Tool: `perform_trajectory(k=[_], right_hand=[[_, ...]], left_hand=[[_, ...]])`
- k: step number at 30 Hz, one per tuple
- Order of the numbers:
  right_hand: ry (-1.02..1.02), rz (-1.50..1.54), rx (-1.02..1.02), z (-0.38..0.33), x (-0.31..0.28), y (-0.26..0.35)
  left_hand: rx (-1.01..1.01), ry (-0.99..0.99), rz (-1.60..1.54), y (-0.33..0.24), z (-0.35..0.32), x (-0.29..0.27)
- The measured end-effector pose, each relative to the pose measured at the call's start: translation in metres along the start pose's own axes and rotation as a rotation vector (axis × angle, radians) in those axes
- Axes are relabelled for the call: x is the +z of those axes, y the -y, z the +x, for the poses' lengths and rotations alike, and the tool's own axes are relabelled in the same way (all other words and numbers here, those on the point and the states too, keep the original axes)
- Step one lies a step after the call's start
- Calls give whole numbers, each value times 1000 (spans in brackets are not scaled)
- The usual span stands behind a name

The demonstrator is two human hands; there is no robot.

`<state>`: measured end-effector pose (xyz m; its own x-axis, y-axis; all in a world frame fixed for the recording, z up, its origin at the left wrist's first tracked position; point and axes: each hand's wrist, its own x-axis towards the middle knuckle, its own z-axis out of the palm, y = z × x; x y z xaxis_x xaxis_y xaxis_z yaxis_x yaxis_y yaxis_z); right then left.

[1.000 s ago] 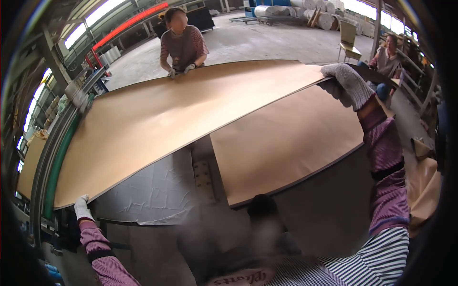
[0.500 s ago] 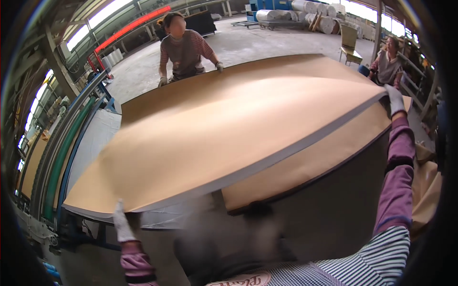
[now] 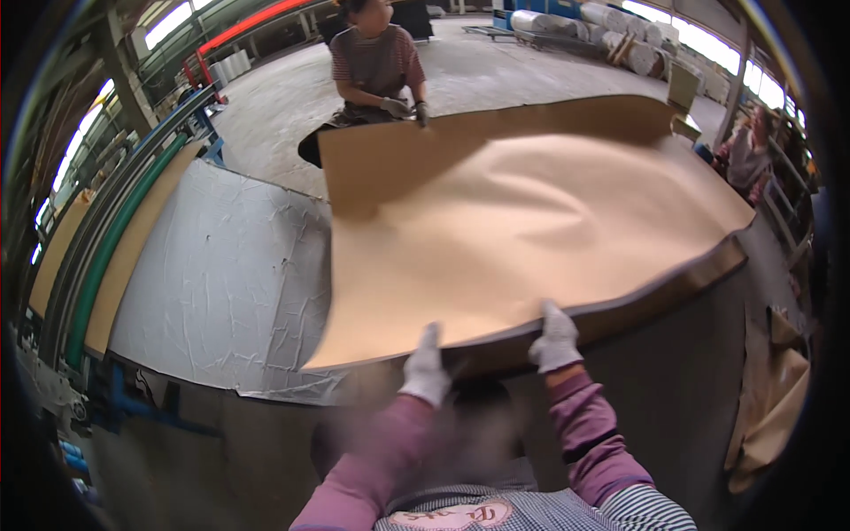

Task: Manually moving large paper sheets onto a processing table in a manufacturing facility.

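Observation:
A large sheet of brown paper spans the space in front of me, its surface rippled and its left edge curling. Its near edge is gripped by my left hand, in a white glove, thumb on top and fingers hidden underneath. A short way to the right, my right hand, gloved too, pinches the same edge. Across from me a co-worker has gloved hands at the far edge, which stands bent up. Beneath the near right edge shows more brown sheet, mostly covered.
At left, a machine with a green roller adjoins a table covered in wrinkled whitish sheeting. Another person is at the far right. Crumpled brown paper lies at the right, and large white rolls stand at the back.
The brown sheet has shifted right and lowered, uncovering the whitish table. My hands have come closer together along its near edge, the left moving right and the right moving left.

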<state>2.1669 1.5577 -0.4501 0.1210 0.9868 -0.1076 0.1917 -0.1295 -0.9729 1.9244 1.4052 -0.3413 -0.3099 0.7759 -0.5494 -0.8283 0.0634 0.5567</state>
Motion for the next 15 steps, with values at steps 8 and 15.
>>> perform_trajectory(k=[8, 15], right_hand=[[-164, 659, 754, -17, 3, -31], [-282, 424, 986, -45, 92, -87]], left_hand=[[65, -347, 381, 5, 63, -141], [-72, -280, 542, 1, 92, -158]])
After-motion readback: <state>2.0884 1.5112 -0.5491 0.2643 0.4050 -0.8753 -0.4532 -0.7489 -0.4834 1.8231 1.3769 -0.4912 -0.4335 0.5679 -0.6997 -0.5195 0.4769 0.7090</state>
